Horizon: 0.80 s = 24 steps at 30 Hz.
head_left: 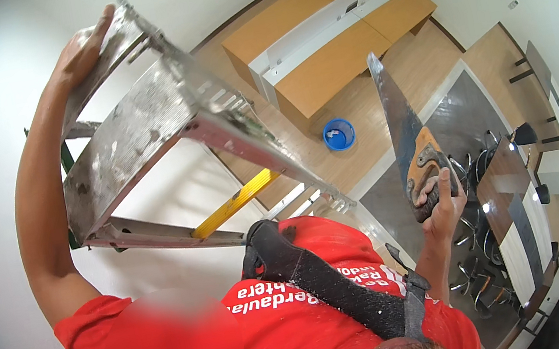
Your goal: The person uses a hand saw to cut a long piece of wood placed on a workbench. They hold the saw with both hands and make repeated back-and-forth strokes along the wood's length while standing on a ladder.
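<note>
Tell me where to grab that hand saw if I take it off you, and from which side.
Take the hand saw by its wooden handle, coming from the handle end. The right hand already grips it there, fingers through the opening. The long steel blade points up and away and has a toothed edge, so it is probably a poor place to hold.

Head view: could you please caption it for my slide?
Left hand grips an aluminium ladder; right hand holds a handsaw.

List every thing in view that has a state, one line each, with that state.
left hand: gripping the top of the ladder
right hand: closed on the handsaw handle
aluminium stepladder: opened, paint-spattered
handsaw: held up, blade pointing away
blue bucket: upright on the floor, open-topped
</note>
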Motion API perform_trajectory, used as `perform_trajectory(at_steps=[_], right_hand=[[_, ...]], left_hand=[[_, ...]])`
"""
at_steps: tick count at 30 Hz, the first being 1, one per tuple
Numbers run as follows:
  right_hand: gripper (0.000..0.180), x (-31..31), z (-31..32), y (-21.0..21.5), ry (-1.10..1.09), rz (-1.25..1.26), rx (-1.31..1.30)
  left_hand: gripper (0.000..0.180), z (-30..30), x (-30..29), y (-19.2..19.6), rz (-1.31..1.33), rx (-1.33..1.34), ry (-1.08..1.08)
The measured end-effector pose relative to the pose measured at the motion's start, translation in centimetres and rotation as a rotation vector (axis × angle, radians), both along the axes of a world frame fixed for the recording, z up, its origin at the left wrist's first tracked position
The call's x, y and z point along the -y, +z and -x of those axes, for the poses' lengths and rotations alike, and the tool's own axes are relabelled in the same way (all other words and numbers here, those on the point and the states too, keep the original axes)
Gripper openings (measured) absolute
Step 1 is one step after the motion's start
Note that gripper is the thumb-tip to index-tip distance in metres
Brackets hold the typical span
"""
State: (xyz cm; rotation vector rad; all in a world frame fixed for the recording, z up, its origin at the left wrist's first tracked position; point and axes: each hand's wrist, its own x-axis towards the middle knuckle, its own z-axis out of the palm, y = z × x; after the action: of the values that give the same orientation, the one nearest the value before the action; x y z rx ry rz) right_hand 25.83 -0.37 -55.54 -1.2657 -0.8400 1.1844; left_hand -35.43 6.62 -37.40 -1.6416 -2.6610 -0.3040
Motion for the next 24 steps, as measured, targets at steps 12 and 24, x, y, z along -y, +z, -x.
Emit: perform_trajectory(at_steps=[12, 24], right_hand=[[0.033, -8.7, -0.5, -5.6, 0.206, 0.274, -0.116], [0.019, -14.4, 5.6, -4.2, 0.482, 0.185, -0.192]], left_hand=[[0.098, -2.8, -0.8, 1.0, -0.102, 0.101, 0.247], [0.068, -2.2, 2.4, -0.1, 0.014, -0.302, 0.069]])
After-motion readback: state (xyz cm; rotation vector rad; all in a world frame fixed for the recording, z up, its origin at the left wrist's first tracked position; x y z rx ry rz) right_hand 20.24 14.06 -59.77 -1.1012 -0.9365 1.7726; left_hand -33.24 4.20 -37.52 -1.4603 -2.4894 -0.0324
